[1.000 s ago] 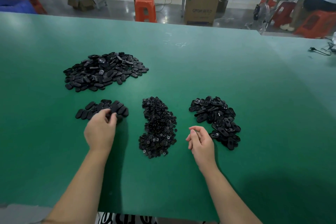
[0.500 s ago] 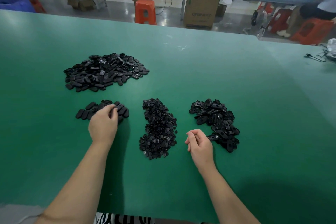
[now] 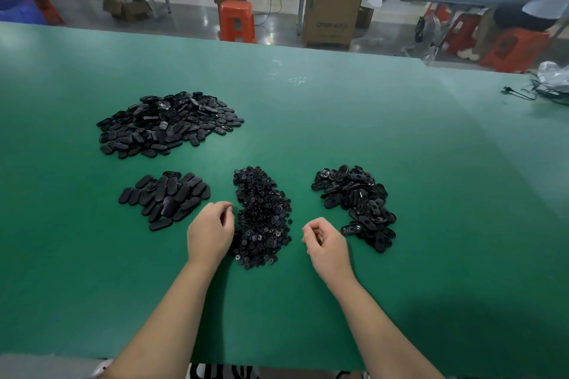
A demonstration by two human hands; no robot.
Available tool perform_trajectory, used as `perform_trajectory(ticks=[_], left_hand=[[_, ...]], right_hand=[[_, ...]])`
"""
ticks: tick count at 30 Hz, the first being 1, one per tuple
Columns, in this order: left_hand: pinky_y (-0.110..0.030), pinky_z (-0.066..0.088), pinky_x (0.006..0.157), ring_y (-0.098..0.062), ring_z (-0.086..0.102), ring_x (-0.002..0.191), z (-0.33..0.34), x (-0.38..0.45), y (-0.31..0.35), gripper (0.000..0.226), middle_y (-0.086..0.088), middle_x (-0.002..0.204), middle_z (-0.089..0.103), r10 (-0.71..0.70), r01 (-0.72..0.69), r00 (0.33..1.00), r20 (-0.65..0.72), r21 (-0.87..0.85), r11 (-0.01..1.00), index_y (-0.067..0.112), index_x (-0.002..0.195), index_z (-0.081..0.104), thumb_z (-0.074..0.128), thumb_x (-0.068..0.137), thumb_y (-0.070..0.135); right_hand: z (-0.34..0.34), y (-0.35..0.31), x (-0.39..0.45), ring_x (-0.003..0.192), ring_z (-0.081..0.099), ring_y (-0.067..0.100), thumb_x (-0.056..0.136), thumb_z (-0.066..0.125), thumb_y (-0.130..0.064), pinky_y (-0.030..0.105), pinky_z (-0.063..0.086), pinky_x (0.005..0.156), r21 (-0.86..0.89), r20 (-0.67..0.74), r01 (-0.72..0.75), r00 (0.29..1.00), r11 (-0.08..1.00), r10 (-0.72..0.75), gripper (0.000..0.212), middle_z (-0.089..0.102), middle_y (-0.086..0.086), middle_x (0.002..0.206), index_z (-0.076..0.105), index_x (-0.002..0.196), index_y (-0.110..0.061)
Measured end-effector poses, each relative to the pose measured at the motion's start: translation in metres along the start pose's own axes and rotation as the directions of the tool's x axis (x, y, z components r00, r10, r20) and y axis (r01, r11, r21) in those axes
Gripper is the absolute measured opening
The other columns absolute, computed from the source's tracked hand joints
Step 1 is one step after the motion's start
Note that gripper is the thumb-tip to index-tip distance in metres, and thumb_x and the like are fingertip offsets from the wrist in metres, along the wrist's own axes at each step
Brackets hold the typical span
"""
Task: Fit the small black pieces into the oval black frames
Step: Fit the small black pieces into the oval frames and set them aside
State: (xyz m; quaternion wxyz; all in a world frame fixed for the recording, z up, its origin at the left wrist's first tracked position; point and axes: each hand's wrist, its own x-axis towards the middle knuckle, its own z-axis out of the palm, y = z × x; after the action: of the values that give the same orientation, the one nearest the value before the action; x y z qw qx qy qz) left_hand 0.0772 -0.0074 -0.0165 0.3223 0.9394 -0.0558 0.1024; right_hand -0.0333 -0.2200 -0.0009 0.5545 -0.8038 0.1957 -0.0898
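Observation:
A heap of small black pieces [image 3: 261, 218] lies in the middle of the green table [image 3: 354, 120]. To its right is a pile of oval black frames [image 3: 357, 203] with open holes. A small group of closed black ovals [image 3: 166, 197] lies to its left, and a bigger heap of ovals [image 3: 166, 123] sits behind that. My left hand [image 3: 212, 231] is at the left edge of the small pieces, fingers curled, fingertips by the pile; whether it pinches a piece is hidden. My right hand [image 3: 326, 240] hovers between the small pieces and the frames, loosely curled, holding nothing I can see.
A black cable and a plastic bag [image 3: 551, 83] lie at the table's far right. Beyond the far edge stand an orange stool [image 3: 237, 21], a cardboard box [image 3: 331, 18] and a seated person [image 3: 535, 0] on red stools.
My left hand has left the small group of closed ovals and moved right to the heap of small pieces. My right hand has stayed in about the same spot.

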Motion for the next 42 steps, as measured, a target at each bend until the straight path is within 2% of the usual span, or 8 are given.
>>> perform_trajectory(ticks=[5,7,11,14,19,26,35,42], left_hand=[[-0.030,0.045,0.066,-0.013,0.057,0.077,0.002,0.002,-0.001,0.018,0.003,0.092,0.068,-0.003,0.003,1.000,0.000,0.008,1.000,0.015,0.106,0.073,0.056,0.099,0.018],[-0.030,0.046,0.066,-0.013,0.056,0.077,0.002,0.003,-0.002,0.018,0.004,0.091,0.068,-0.015,0.015,1.000,-0.007,0.000,1.000,0.016,0.105,0.073,0.056,0.099,0.018],[-0.029,0.042,0.065,-0.012,0.055,0.075,0.002,0.003,-0.002,0.017,0.009,0.087,0.063,-0.023,0.023,1.000,-0.015,-0.007,1.000,0.017,0.103,0.073,0.056,0.098,0.018],[-0.028,0.040,0.063,-0.012,0.054,0.074,0.003,0.003,-0.001,0.017,0.005,0.090,0.067,-0.020,0.020,1.000,-0.019,-0.004,1.000,0.016,0.103,0.073,0.057,0.098,0.017],[-0.028,0.039,0.062,-0.011,0.054,0.073,0.002,0.002,-0.001,0.017,0.007,0.088,0.065,-0.017,0.017,1.000,-0.021,-0.002,1.000,0.016,0.103,0.073,0.057,0.098,0.017],[-0.027,0.039,0.062,-0.011,0.054,0.073,0.001,0.002,0.001,0.017,0.011,0.085,0.059,-0.024,0.024,1.000,-0.010,0.004,1.000,0.015,0.103,0.073,0.057,0.098,0.017],[-0.025,0.037,0.056,-0.010,0.056,0.071,0.001,0.002,0.002,0.020,0.010,0.093,0.066,-0.034,0.034,0.999,0.026,-0.001,0.999,0.021,0.107,0.073,0.054,0.099,0.021],[-0.023,0.031,0.048,-0.001,0.052,0.057,-0.001,0.002,0.002,0.023,0.014,0.087,0.058,-0.031,0.028,0.997,0.077,0.035,0.999,0.036,0.105,0.074,0.057,0.095,0.024]], right_hand=[[-0.012,-0.005,0.001,0.061,0.055,0.004,0.099,0.060,-0.023,0.025,0.047,0.059,-0.028,0.076,0.000,0.997,1.000,0.002,0.016,0.066,0.003,0.075,0.064,0.084,-0.025],[-0.024,-0.008,0.003,0.059,0.052,0.001,0.100,0.059,-0.026,0.018,0.042,0.059,-0.222,0.044,0.084,0.996,0.971,-0.076,0.015,0.061,-0.008,0.071,0.063,0.086,-0.027],[-0.053,-0.007,0.003,0.095,0.060,0.009,0.102,0.053,-0.034,0.027,0.046,0.077,-0.712,-0.015,0.117,0.983,0.692,-0.181,0.024,0.061,-0.007,0.113,0.066,0.117,-0.021],[-0.068,0.001,-0.001,0.119,0.051,0.016,0.103,0.048,-0.038,0.029,0.047,0.092,-0.823,0.005,0.075,0.992,0.563,-0.125,0.036,0.056,-0.003,0.130,0.063,0.129,-0.018],[-0.065,0.011,-0.007,0.126,0.047,0.013,0.105,0.044,-0.037,0.026,0.043,0.103,-0.800,0.110,0.162,0.986,0.578,-0.124,0.042,0.049,-0.007,0.141,0.054,0.142,-0.018],[-0.042,0.006,-0.005,0.122,0.050,0.012,0.105,0.048,-0.025,0.022,0.044,0.099,-0.744,0.262,0.326,0.945,0.583,-0.194,0.036,0.052,-0.008,0.135,0.054,0.140,-0.022],[-0.045,-0.001,0.019,0.118,0.048,0.017,0.104,0.055,-0.034,0.029,0.047,0.093,-0.777,0.242,0.254,0.965,0.575,-0.101,0.030,0.051,-0.002,0.123,0.059,0.131,-0.022],[-0.039,-0.004,0.021,0.088,0.062,0.018,0.104,0.049,-0.031,0.029,0.047,0.074,-0.758,0.194,0.200,0.978,0.621,-0.078,0.023,0.061,-0.002,0.101,0.065,0.114,-0.017]])
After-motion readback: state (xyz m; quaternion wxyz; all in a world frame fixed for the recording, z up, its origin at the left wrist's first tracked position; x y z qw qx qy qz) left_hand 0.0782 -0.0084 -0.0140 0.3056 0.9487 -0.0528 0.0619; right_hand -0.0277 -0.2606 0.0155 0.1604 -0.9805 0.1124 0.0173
